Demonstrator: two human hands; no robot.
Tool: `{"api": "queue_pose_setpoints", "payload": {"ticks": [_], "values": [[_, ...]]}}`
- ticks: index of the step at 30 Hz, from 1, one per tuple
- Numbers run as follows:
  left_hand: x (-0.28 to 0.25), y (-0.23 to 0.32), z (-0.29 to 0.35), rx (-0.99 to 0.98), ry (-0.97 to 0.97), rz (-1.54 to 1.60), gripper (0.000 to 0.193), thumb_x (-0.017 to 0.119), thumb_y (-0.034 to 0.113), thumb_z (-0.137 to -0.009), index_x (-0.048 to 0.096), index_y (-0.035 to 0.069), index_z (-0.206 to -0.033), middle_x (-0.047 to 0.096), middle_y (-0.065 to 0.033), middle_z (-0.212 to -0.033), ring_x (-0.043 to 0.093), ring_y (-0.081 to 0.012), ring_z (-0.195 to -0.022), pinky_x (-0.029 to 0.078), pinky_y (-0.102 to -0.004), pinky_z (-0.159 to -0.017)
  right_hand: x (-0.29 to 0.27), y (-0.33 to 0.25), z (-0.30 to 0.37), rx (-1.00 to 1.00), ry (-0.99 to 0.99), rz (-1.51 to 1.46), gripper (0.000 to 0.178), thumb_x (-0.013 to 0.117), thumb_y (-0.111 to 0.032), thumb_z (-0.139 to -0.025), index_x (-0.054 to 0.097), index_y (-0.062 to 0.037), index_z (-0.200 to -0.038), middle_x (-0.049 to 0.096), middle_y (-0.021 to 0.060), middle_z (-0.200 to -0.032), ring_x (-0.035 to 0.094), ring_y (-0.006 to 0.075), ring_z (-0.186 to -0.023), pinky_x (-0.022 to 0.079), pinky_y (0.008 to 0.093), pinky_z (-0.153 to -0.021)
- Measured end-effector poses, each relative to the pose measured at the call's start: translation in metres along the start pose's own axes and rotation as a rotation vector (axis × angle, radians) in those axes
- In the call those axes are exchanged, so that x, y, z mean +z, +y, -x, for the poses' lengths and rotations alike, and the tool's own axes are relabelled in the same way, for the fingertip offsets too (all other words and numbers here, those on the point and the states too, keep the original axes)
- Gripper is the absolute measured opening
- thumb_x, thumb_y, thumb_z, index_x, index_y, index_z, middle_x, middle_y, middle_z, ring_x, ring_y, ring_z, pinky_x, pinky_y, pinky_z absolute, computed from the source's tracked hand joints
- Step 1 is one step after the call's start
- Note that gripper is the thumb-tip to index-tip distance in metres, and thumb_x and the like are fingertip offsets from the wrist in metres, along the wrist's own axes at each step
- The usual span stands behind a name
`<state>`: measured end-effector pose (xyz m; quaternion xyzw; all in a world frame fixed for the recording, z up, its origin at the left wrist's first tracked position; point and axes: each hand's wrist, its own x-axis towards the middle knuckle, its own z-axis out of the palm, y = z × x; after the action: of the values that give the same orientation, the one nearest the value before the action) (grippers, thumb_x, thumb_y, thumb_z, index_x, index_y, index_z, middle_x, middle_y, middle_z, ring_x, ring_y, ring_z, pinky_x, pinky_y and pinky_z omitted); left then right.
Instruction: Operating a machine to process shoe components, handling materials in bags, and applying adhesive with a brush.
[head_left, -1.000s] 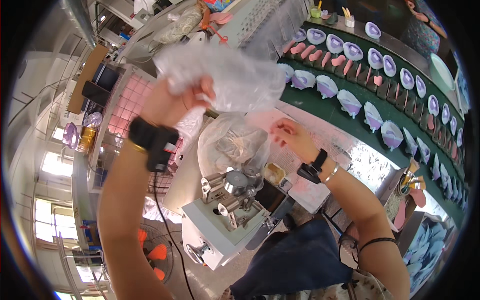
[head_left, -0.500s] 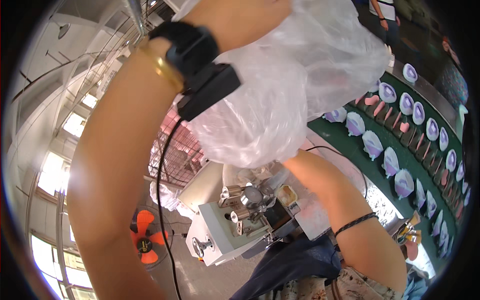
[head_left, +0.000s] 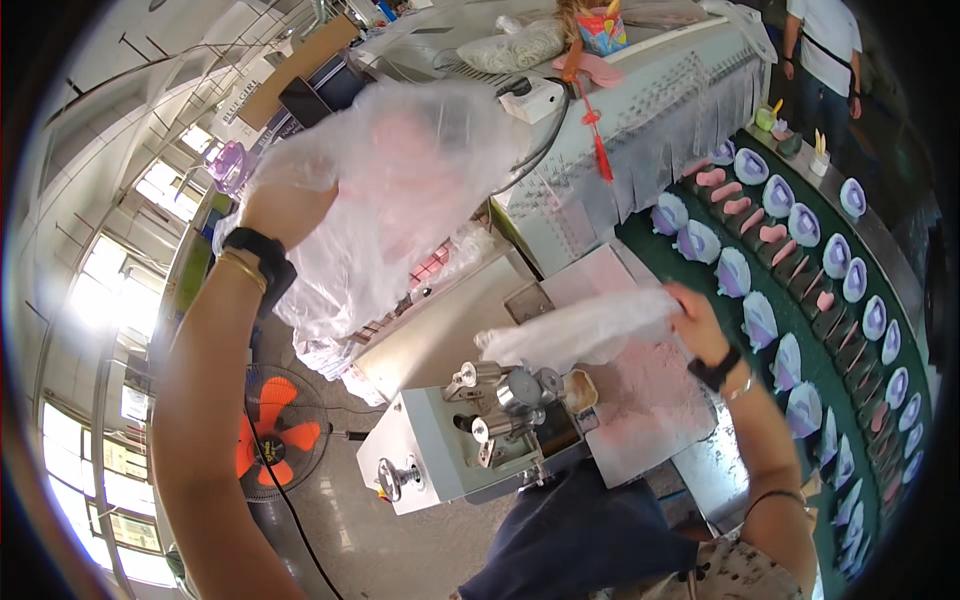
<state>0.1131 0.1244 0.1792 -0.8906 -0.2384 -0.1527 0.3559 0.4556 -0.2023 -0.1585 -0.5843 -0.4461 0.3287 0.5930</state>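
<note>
My left hand is raised at the left, its fingers closed on a large clear plastic bag. The bag hangs crumpled from my hand. Pink shows through it; whether that lies inside or behind, I cannot tell. At the right, my right hand pinches one end of a bunched strip of translucent plastic. This strip stretches leftward above a pink-dusted board. Below it stands a grey bench machine with metal rollers and a handwheel.
On the right, a green conveyor carries rows of purple-and-white moulded pieces and pink pieces. An orange-bladed fan stands at lower left. Behind is a large grey machine housing. A person stands at far right.
The plastic that filled the upper middle has come down, and my hands are farther apart. My left hand has moved down and left, while my right hand has come into sight at the right.
</note>
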Motion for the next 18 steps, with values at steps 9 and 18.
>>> {"api": "queue_pose_setpoints", "payload": {"ticks": [9, 18], "values": [[0.159, 0.080, 0.020, -0.184, -0.796, 0.225, 0.058, 0.050, 0.055, -0.087, 0.072, 0.001, -0.089, 0.067, -0.0233, -0.108, 0.061, -0.0388, -0.105, 0.045, -0.0442, -0.094, 0.058, 0.003, -0.066, -0.326, 0.225, -0.128, 0.036, 0.043, 0.001, -0.087, 0.052, -0.0004, -0.122, 0.058, 0.0053, -0.112, 0.056, 0.0125, -0.100, 0.044, 0.0257, -0.091], [0.310, 0.137, 0.068, -0.344, -0.991, 0.676, 0.078, 0.062, 0.070, -0.073, 0.071, -0.003, -0.100, 0.067, -0.0265, -0.107, 0.064, -0.0399, -0.100, 0.049, -0.0406, -0.090, 0.063, -0.056, -0.017, 0.136, 0.233, -0.115, 0.036, 0.039, -0.012, -0.100, 0.050, 0.0003, -0.133, 0.061, 0.0106, -0.123, 0.057, 0.0205, -0.116, 0.045, 0.0326, -0.097]]}}
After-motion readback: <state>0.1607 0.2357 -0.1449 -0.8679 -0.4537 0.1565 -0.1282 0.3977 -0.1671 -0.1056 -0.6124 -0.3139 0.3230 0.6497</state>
